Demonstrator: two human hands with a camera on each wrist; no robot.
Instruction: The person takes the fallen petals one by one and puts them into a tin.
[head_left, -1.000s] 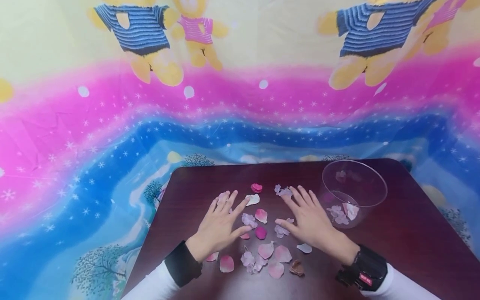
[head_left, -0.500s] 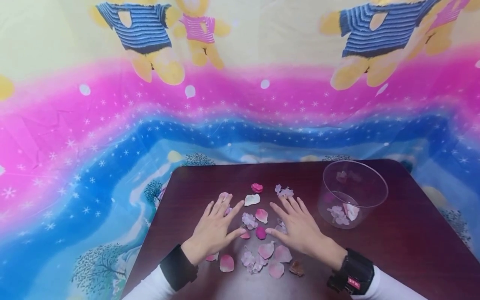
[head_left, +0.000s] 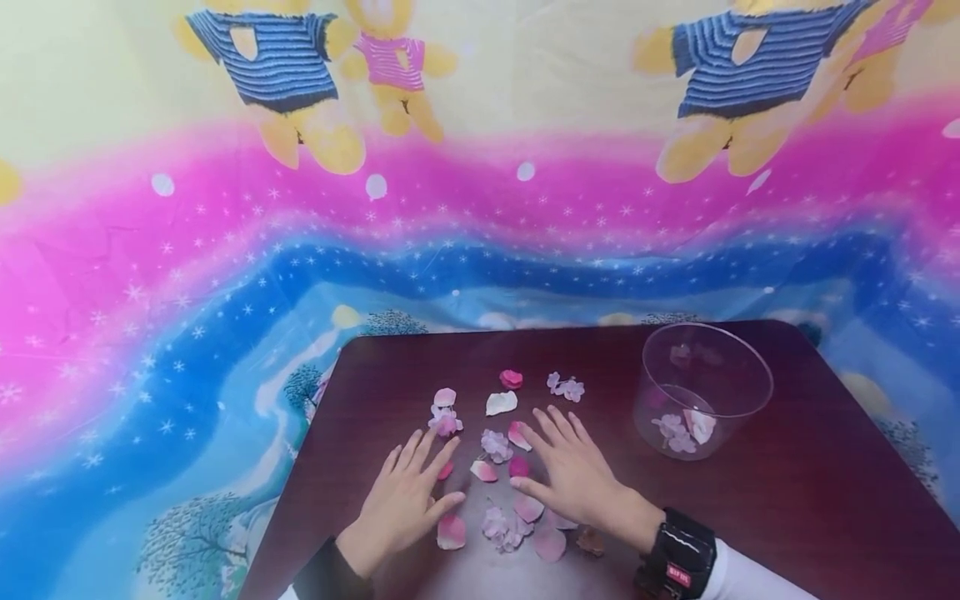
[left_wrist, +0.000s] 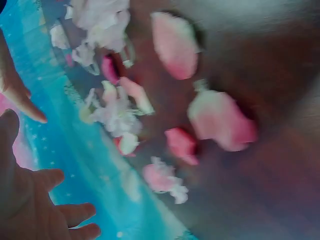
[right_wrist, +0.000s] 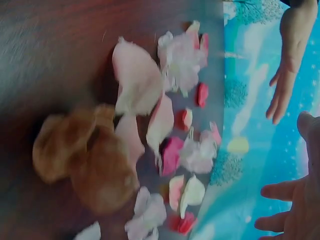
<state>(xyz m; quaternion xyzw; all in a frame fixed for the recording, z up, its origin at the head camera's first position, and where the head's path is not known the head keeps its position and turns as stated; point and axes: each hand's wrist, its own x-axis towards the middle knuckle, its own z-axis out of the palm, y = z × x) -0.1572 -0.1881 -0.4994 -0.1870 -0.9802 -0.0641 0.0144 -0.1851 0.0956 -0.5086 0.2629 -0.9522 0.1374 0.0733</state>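
Both hands flat on the dark tabletop (head_left: 787,467), near the front edge. Left hand (head_left: 401,500) spread palm-down, fingers (head_left: 427,446) straight and splayed, gripping nothing, fingertips just beside a small pink petal (head_left: 446,472). Right hand (head_left: 577,479) the same: fingers straight, fanned, holding nothing, lying over part of the scattered petals (head_left: 498,446). Looks like a raking pose, palms low to herd the loose bits together. More petals between and in front of the two hands, a pale one (head_left: 501,402) and a deep pink one (head_left: 512,378) further toward the back edge. Clear bowl (head_left: 705,392) toward the right edge, upright, a few petals already on its bottom. Brown petal (head_left: 591,541) by the right wrist, half hidden behind the watch (head_left: 678,554). Wrist views blurred and tilted; petals under the right palm not visible. Bright printed cloth (head_left: 225,275) behind.
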